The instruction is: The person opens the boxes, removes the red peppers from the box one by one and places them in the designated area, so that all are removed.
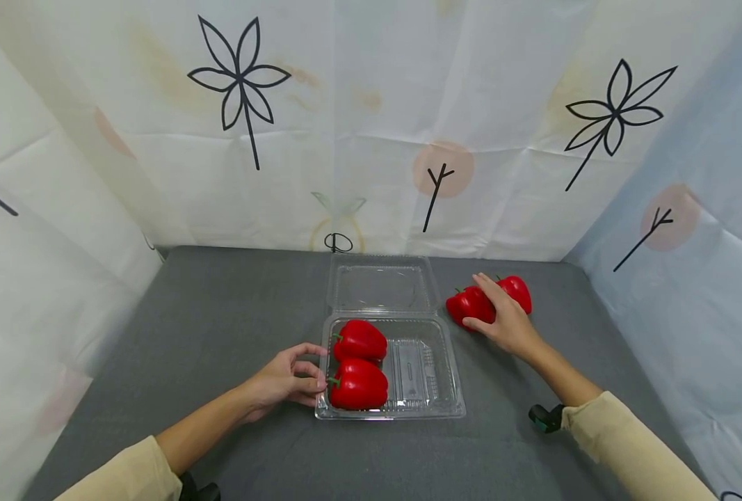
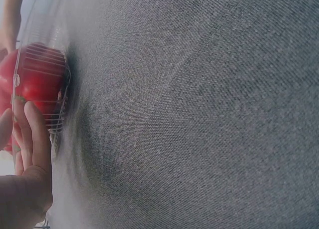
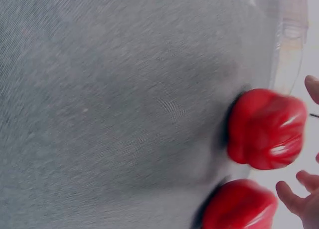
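Note:
Two red bell peppers, the nearer one (image 1: pixel 359 384) and the farther one (image 1: pixel 361 341), lie in the left half of a clear plastic clamshell container (image 1: pixel 455 403), stems to the left. My left hand (image 1: pixel 283 379) rests against the container's left rim, fingers fairly straight; the left wrist view shows these fingers (image 2: pixel 37 134) along its ribbed wall. My right hand (image 1: pixel 505 320) reaches over two more bell peppers, one (image 1: pixel 469 305) at its left and one (image 1: pixel 516 292) behind it. In the right wrist view its spread fingers (image 3: pixel 291 199) stand apart from the pepper (image 3: pixel 266 129).
The container's lid (image 1: pixel 383 284) lies folded back, away from me. A grey cloth (image 1: pixel 239 299) covers the table. A patterned white curtain (image 1: pixel 371 125) hangs behind and along both sides. A black wrist device (image 1: pixel 546 418) sits at the right sleeve.

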A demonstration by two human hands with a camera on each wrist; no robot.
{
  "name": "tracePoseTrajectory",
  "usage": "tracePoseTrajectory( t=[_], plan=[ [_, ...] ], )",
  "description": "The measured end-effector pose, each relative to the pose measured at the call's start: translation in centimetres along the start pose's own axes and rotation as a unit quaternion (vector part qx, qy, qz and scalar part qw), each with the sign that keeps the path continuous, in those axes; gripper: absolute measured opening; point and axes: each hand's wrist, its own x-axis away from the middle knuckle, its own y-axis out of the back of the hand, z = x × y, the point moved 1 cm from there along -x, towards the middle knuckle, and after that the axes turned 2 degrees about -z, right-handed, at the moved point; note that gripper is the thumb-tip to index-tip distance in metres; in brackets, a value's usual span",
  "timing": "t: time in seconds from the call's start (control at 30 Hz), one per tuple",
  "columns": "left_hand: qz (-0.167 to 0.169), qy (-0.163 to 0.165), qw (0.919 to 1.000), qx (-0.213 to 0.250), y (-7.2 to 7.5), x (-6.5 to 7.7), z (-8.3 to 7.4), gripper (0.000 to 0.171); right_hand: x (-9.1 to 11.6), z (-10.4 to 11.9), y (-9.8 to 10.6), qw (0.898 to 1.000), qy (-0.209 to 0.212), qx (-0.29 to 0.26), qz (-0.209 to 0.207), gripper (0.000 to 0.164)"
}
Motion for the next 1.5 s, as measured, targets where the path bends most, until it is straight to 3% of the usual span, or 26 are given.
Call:
tracePoseTrajectory(
  t=[0.33,0.57,0.87,1.1,1.2,1.5],
  plan=[
    [-0.006,0.007,0.9999,-0.006,0.2,-0.2,0.1,0.06,-0.5,4.5,0.3,0.996,0.067,-0.053,0.019,0.091],
    [-0.006,0.004,1.0,-0.004,0.1,-0.2,0.1,0.06,-0.4,8.1,-0.8,0.989,0.102,-0.077,0.071,0.093],
    [-0.004,-0.001,1.0,-0.002,0.0,-0.2,0.3,0.06,0.0,11.8,-2.9,0.967,0.137,-0.111,0.186,0.093],
    [-0.007,0.005,1.0,-0.001,0.0,-0.1,0.3,0.06,0.4,13.8,-4.5,0.937,0.157,-0.145,0.278,0.088],
    [-0.01,0.009,0.9999,-0.001,0.0,0.0,0.2,0.06,0.4,14.3,-4.8,0.93,0.163,-0.151,0.291,0.084],
    [-0.015,0.013,0.9998,-0.005,0.0,0.1,0.1,0.059,0.4,14.7,-5.4,0.928,0.17,-0.15,0.295,0.077]
  ],
)
